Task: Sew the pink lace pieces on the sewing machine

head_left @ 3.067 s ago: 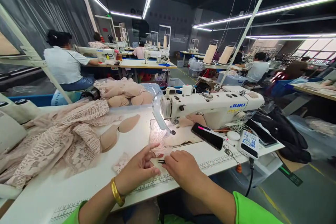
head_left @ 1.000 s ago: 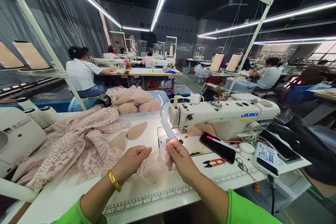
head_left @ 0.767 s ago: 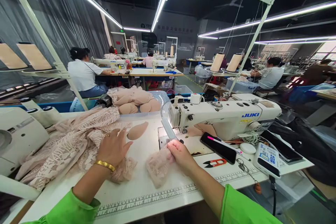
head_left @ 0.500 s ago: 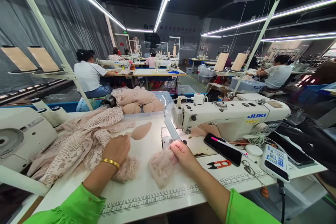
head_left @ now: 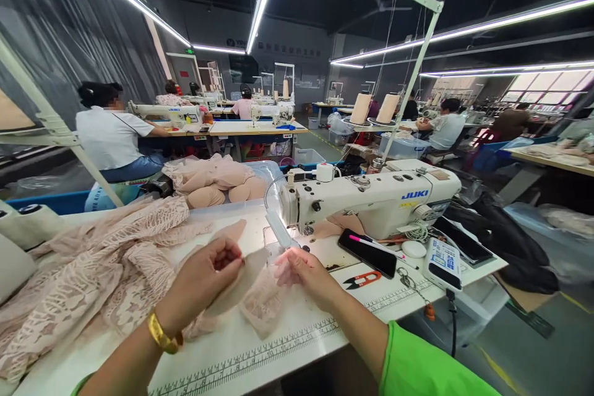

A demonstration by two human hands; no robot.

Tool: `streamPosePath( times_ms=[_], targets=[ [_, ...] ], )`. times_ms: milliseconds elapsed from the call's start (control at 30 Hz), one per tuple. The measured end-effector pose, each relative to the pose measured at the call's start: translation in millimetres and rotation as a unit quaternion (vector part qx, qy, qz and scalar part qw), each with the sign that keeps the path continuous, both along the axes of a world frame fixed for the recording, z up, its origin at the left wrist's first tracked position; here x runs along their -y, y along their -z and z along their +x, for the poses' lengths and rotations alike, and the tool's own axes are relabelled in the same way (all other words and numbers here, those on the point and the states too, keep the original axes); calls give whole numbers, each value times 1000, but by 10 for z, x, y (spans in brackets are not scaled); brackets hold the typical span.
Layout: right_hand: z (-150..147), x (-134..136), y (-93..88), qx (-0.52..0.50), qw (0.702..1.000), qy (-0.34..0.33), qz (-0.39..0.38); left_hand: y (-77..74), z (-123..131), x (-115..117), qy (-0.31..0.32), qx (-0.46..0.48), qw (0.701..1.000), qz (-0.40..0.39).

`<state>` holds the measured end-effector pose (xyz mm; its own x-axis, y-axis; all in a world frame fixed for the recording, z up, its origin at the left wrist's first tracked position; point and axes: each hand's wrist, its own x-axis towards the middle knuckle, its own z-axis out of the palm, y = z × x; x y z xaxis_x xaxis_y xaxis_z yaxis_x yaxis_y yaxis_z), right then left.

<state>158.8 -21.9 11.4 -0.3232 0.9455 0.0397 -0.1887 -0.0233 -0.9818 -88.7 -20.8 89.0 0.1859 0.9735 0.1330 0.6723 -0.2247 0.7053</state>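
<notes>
- Left hand [head_left: 199,281]: fingertips pinched together, apparently on a beige bra cup [head_left: 245,278] above the table [head_left: 218,359].
- Right hand [head_left: 309,273]: thumb and fingers closed on a lace piece [head_left: 263,306], before the JUKI sewing machine [head_left: 366,192].
- No join shows between them; this pair appears unsewn.
- Snips [head_left: 362,279] lie aside; more lace fabric [head_left: 83,297] remains heaped leftward.

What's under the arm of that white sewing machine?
A beige fabric piece lies beneath the sewing machine's arm, with a black phone just in front. That arm hides the piece's far side, so its full shape can't be seen.
</notes>
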Motion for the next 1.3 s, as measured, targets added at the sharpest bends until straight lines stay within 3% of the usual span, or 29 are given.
streamPosePath(
  times_ms=[67,200,267,333,400,467,533,600,667,733,767,900,967,1067,1167,1300],
  targets=[
    [5,20,-51,-4,1000,-13,18,63,205,57,52,43,997,-41],
    [2,141,-203,71,994,-2,86,165,394,70,85,52,994,-37],
    [16,245,-320,118,986,-23,118,162,396,71,166,84,981,-51],
    [52,347,-446,166,970,-65,163,139,380,82,283,124,945,-109],
    [98,414,-547,216,946,-82,226,120,355,91,341,118,918,-166],
    [128,428,-596,269,909,-32,318,112,312,91,312,72,934,-160],
    [118,397,-587,303,847,65,432,114,240,90,242,26,966,-88],
    [68,338,-525,298,775,152,537,128,152,108,197,-15,979,53],
    [14,258,-419,281,713,191,613,159,81,157,180,-84,951,237],
    [-1,153,-276,302,668,177,657,216,60,229,178,-176,897,365],
    [15,90,-195,331,651,149,667,255,76,263,187,-217,879,381],
    [194,-211,127,452,599,-1,660,431,270,245,270,-284,870,300],
    [297,-351,240,479,598,-47,641,501,383,106,294,-291,862,293],
    [422,-482,320,490,621,-69,608,592,490,-164,291,-332,856,270],
    [520,-493,312,487,643,-47,589,703,509,-331,275,-347,860,253],
    [590,-415,224,518,660,-48,542,831,467,-349,263,-286,880,273]
  ],
)
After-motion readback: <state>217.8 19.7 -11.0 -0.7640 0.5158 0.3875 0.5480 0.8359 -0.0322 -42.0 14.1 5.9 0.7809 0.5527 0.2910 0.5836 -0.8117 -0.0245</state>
